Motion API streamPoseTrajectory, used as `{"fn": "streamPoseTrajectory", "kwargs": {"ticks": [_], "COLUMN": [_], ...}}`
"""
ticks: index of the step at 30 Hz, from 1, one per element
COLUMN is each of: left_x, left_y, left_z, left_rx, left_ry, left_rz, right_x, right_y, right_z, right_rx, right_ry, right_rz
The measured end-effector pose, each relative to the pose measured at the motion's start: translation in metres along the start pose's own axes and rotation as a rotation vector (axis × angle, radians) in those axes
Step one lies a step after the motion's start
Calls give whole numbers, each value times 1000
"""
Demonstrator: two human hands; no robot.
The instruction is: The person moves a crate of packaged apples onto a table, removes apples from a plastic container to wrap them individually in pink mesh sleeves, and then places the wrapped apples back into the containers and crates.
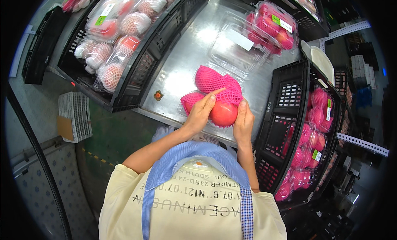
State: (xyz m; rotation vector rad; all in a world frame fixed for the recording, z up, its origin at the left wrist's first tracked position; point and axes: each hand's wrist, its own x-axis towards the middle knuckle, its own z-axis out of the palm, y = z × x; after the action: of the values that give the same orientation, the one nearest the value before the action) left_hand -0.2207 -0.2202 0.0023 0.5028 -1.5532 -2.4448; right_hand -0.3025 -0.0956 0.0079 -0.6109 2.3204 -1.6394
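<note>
Both my hands cup a round red fruit [223, 113] from its two sides. My left hand [199, 113] has its thumb and forefinger along the fruit's upper left. On the other side, the fingers of my right hand [243, 119] press against the skin. A pink foam net [231, 94] bunches over the fruit's far end, and its frilled edge shows below. Close by lie other fruits in pink foam nets [208, 79], one of them [190, 101] left of my left hand. Clear plastic shows around them, largely hidden beneath.
Beyond my hands on the metal table [173, 61] lie an open clear plastic clamshell [231, 58] and a filled, labelled one [276, 26]. Black crates of packed fruit flank me, left [136, 72] and right [280, 116]. A small dried calyx [158, 95] lies near the table's left edge.
</note>
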Motion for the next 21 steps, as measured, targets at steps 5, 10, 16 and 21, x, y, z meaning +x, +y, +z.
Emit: {"fn": "streamPoseTrajectory", "kwargs": {"ticks": [5,10,16,21], "left_x": [-9,-12,-13,-15], "left_y": [-9,-4,0,3], "left_z": [1,-5,-16,-18], "left_rx": [280,-51,-702,-950], "left_ry": [1,4,-71,-106], "left_rz": [73,-142,-411,-493], "right_x": [-3,6,13,7], "right_y": [1,-15,0,-11], "right_z": [-1,-13,-18,-13], "right_rx": [-98,-218,233,443], "right_ry": [-46,-100,-149,-186], "right_rz": [55,70,114,210]}}
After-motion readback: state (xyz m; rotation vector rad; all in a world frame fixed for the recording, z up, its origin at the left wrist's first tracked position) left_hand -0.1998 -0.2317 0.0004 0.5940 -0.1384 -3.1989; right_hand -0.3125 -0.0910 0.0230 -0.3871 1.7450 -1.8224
